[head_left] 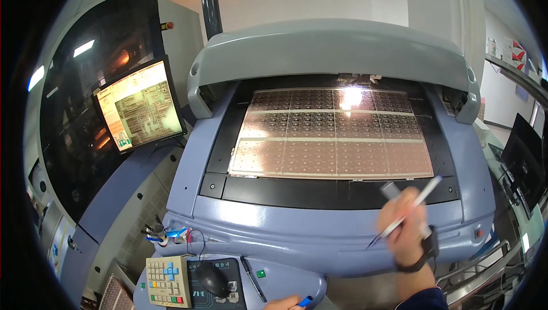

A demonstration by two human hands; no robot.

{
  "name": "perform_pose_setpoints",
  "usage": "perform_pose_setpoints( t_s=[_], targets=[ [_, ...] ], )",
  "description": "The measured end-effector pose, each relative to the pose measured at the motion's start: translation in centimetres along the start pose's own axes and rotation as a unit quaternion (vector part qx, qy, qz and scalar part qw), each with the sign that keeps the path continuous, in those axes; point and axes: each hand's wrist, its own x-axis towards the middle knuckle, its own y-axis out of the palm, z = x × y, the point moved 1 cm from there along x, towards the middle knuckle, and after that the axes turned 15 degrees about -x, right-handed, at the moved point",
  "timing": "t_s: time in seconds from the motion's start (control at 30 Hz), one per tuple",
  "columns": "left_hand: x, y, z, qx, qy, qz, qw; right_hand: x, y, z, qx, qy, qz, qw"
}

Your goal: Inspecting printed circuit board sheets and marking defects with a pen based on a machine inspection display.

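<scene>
right hand [404, 221], nearest my camera, grips a white pen [427, 191]; the left hand [282, 303], low in view, holds a blue cap [306, 301]; beyond both i see the copper-toned panel [342, 159] lying on the black bed [274, 190].

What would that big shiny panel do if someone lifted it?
The panel probably feels fairly stiff, since it lies flat with straight edges. Looking thin and wide, it might bend a little if lifted by one corner. Its bright glare suggests it could be slippery.
</scene>
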Motion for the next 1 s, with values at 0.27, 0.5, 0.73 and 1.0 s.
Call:
perform_pose_setpoints(
  t_s=[0.27,0.5,0.73,1.0],
  targets=[
    [0.9,-1.2,4.9,0.129,0.022,-0.166,0.977,10.2,-9.0,-2.2,-0.357,-0.020,-0.129,0.925],
    [1.3,-2.3,5.4,0.135,0.011,-0.221,0.966,19.2,-15.3,-10.6,-0.394,-0.018,-0.164,0.904],
    [1.4,-2.2,6.4,0.235,0.091,-0.195,0.948,25.3,-17.3,-16.6,-0.375,0.002,-0.179,0.910],
    [1.0,-2.2,4.5,0.242,0.063,-0.201,0.947,28.9,-21.2,-22.8,-0.456,0.007,-0.214,0.864]
  ],
)
